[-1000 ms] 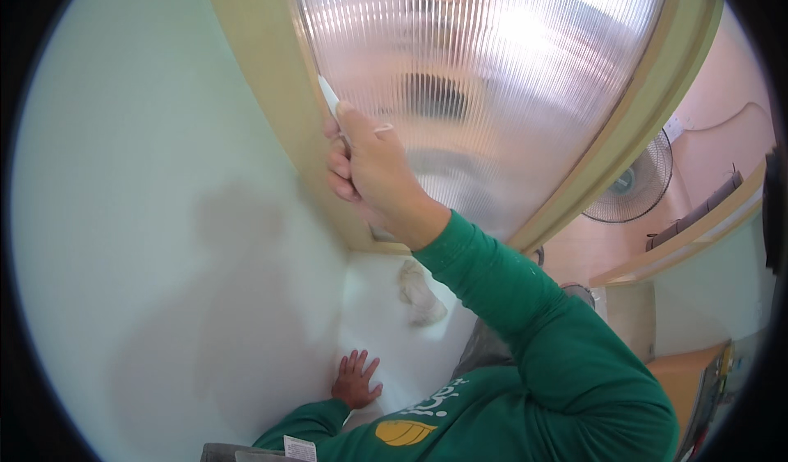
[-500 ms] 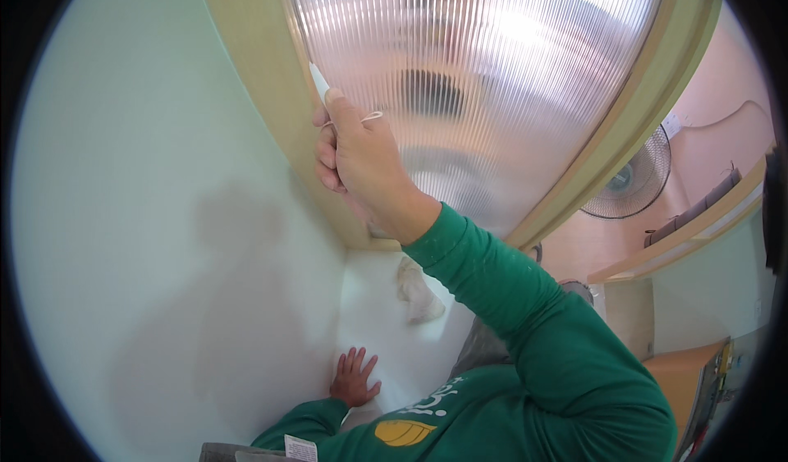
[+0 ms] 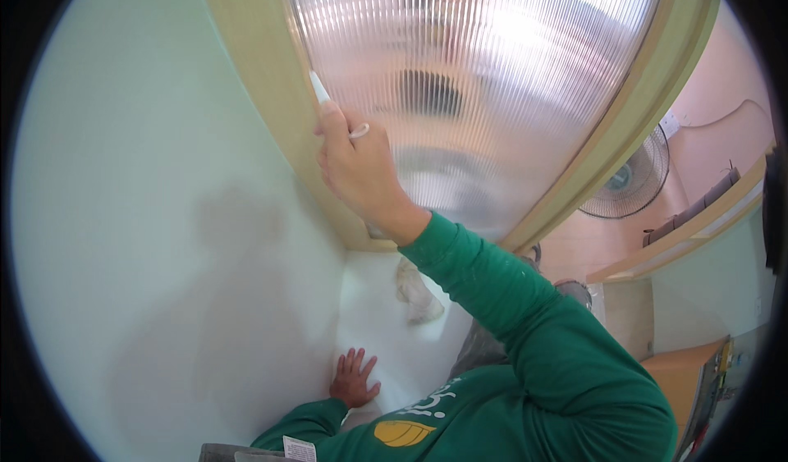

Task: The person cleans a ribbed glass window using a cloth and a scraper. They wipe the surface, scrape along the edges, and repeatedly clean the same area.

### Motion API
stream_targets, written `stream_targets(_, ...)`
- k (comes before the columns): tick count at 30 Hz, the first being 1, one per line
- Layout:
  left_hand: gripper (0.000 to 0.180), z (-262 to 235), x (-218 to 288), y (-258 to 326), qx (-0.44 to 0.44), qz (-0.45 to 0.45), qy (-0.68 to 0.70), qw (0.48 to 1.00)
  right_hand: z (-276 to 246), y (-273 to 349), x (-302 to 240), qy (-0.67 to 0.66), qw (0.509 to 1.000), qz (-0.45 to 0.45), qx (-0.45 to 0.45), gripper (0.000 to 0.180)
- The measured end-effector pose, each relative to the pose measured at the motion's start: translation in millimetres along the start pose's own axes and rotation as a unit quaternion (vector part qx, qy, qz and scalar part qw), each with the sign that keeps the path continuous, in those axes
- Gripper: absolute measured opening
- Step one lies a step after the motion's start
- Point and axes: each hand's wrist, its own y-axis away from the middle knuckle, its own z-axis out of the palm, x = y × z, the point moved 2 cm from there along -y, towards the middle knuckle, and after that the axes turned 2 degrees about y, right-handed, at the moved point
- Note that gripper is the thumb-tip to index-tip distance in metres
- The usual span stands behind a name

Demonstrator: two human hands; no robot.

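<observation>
A slim white tool (image 3: 318,87) with a tapered tip is gripped in my right hand (image 3: 361,166), fingers wrapped round it. Its kind does not show. The tip touches or lies very near the seam between the ribbed translucent panel (image 3: 509,93) and its pale wooden frame (image 3: 238,48). A small white loop stands out by the thumb side of this hand; most of the handle is hidden. Low down, my left hand (image 3: 355,378) rests with spread fingers on a white surface (image 3: 365,298) beside the wall, holding nothing.
A crumpled whitish cloth (image 3: 417,294) lies on the white surface below the frame. The pale wall (image 3: 139,158) rises close on the left, with my shadow on it. Beyond the frame on the right are a round fan (image 3: 628,175) and a curved wooden-edged ledge (image 3: 681,232).
My right hand has moved slightly down the frame edge with the white tool, and the wrist has turned so the back of the hand shows more. My left hand stays put.
</observation>
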Motion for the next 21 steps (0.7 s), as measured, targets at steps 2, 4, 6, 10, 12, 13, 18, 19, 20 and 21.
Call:
stream_targets(2,0.077,0.6,0.4,3.8,-0.001,0.002,0.003,1.0,-0.2,-2.4,2.0,-0.002,1.0,-0.011,0.004,0.039)
stream_targets(4,0.077,0.3,0.1,-2.6,-0.013,-0.007,0.012,1.0,-2.6,-4.6,7.4,0.008,1.0,-0.011,0.002,0.039)
stream_targets(6,0.077,-0.5,0.7,-0.5,-0.019,-0.009,0.007,1.0,-7.2,1.9,11.8,0.026,1.0,0.008,0.006,0.039)
stream_targets(10,0.077,0.4,-0.6,1.5,0.006,0.003,0.002,1.0,-5.9,-5.7,-2.4,0.163,0.965,-0.183,0.092,0.037)
stream_targets(12,0.077,1.4,-0.8,0.3,-0.002,0.003,0.013,1.0,-8.0,-4.9,-18.0,0.276,0.939,-0.186,0.087,0.033)
stream_targets(13,0.077,1.0,-1.2,-0.7,-0.004,0.003,0.018,1.0,-8.9,-4.6,-23.8,0.33,0.921,-0.188,0.084,0.032)
stream_targets(18,0.077,-3.3,1.6,2.9,-0.02,-0.007,0.001,1.0,-14.0,3.0,-15.1,0.477,0.827,-0.277,0.108,0.03)
stream_targets(19,0.077,-3.4,2.0,4.4,-0.018,-0.006,0.0,1.0,-13.1,3.8,-17.5,0.494,0.812,-0.288,0.112,0.03)
stream_targets(20,0.077,-3.5,2.1,4.4,-0.012,-0.002,0.001,1.0,-11.6,3.5,-21.5,0.509,0.8,-0.298,0.115,0.029)
stream_targets(21,0.077,-3.6,0.4,3.8,-0.005,0.001,0.002,1.0,-8.9,2.3,-26.5,0.522,0.787,-0.308,0.117,0.028)
